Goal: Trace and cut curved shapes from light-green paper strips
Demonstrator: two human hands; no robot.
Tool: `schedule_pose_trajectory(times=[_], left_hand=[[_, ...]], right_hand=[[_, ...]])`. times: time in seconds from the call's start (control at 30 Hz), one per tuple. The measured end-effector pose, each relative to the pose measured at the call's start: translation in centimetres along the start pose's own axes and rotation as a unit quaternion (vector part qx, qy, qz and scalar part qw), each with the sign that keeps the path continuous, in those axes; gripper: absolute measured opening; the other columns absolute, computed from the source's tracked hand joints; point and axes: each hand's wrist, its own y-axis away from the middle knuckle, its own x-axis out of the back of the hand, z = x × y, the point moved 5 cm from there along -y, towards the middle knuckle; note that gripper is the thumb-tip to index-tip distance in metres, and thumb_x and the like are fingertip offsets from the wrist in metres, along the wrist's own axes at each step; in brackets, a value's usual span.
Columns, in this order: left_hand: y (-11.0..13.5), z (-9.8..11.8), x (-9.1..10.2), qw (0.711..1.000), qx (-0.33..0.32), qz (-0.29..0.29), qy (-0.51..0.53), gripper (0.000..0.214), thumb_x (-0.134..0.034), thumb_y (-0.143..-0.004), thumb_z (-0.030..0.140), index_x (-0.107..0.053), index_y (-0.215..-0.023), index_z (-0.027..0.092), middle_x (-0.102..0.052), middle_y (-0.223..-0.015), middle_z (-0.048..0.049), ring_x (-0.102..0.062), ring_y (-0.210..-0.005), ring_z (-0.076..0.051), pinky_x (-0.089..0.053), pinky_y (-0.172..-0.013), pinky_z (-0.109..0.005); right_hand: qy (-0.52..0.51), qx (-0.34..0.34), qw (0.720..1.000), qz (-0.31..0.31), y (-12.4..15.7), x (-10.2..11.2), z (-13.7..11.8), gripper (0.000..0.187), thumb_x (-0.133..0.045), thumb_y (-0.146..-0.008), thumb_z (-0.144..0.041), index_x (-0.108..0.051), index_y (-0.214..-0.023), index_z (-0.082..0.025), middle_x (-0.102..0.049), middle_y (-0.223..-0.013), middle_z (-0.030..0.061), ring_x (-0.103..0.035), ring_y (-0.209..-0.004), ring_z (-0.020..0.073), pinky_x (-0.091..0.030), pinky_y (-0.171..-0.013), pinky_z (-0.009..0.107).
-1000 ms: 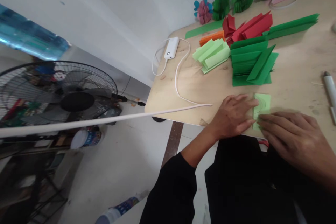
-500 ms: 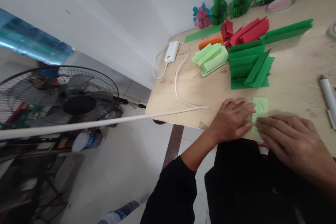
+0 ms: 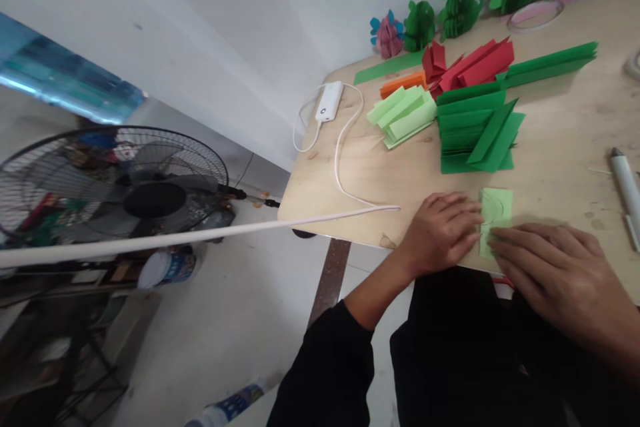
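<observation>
A small light green paper piece (image 3: 497, 209) with pencilled curves lies at the near edge of the wooden table (image 3: 555, 167). My left hand (image 3: 440, 233) rests flat on its left side, fingers stretched out. My right hand (image 3: 555, 277) lies flat over its lower right part, fingertips pressing the paper down. Neither hand grips anything.
Behind the paper lie stacks of folded dark green (image 3: 475, 130), light green (image 3: 404, 113), red (image 3: 473, 63) and orange (image 3: 403, 83) paper. A white power bank (image 3: 329, 101) with a cable (image 3: 345, 160) sits at the left. A marker (image 3: 625, 183) lies at the right, paper ornaments (image 3: 420, 23) stand by the wall. A fan (image 3: 115, 190) stands on the floor.
Both hands stay pressed on the light green paper. The view has shifted slightly; the hands have barely moved.
</observation>
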Motion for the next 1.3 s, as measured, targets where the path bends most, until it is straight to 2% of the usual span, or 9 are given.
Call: schedule_pose_trajectory(times=[0.17,0.43,0.63,0.77,1.3], left_hand=[[0.0,0.1,0.0,1.000,-0.010,0.011,-0.012,0.029,-0.045,-0.093,0.029,-0.070,-0.098,0.017,-0.069,-0.117,-0.0050,-0.055,-0.119,-0.021,-0.039,-0.103,-0.038],[0.3,0.4,0.3,0.999,-0.022,0.037,-0.034,0.029,-0.044,-0.093,0.026,-0.070,-0.096,0.015,-0.071,-0.113,-0.0042,-0.058,-0.113,-0.018,-0.041,-0.101,-0.035],[0.3,0.8,0.3,0.997,-0.039,0.012,-0.066,0.029,-0.042,-0.093,0.024,-0.069,-0.104,0.015,-0.069,-0.116,-0.0043,-0.057,-0.114,-0.018,-0.041,-0.101,-0.035],[0.3,1.0,0.3,0.996,-0.046,0.002,-0.080,0.030,-0.041,-0.094,0.023,-0.068,-0.104,0.015,-0.068,-0.118,-0.0047,-0.057,-0.115,-0.018,-0.041,-0.101,-0.035],[-0.4,1.3,-0.2,0.995,-0.044,0.001,-0.086,0.030,-0.040,-0.094,0.023,-0.066,-0.107,0.015,-0.068,-0.109,-0.0058,-0.057,-0.107,-0.019,-0.042,-0.098,-0.035]], right_hand=[[-0.019,-0.011,1.000,0.001,0.0,-0.1,0.2,0.021,-0.055,-0.085,-0.027,-0.067,-0.101,-0.025,-0.074,-0.103,0.0043,-0.062,-0.094,0.0276,-0.042,-0.075,0.045],[-0.023,-0.018,1.000,0.003,-0.2,0.2,-0.1,0.021,-0.055,-0.084,-0.025,-0.068,-0.100,-0.022,-0.074,-0.102,0.0061,-0.062,-0.093,0.0285,-0.041,-0.073,0.044],[-0.018,-0.012,1.000,0.002,-0.1,0.1,0.1,0.022,-0.057,-0.083,-0.026,-0.068,-0.102,-0.024,-0.074,-0.103,0.0039,-0.062,-0.094,0.0265,-0.042,-0.074,0.043],[-0.011,-0.005,1.000,0.000,-0.2,0.1,0.0,0.021,-0.056,-0.084,-0.026,-0.068,-0.101,-0.021,-0.073,-0.103,0.0059,-0.061,-0.094,0.0272,-0.042,-0.074,0.043],[-0.015,-0.005,1.000,0.002,-0.2,0.1,0.1,0.021,-0.056,-0.083,-0.025,-0.066,-0.102,-0.023,-0.073,-0.101,0.0046,-0.062,-0.092,0.0265,-0.041,-0.077,0.042]])
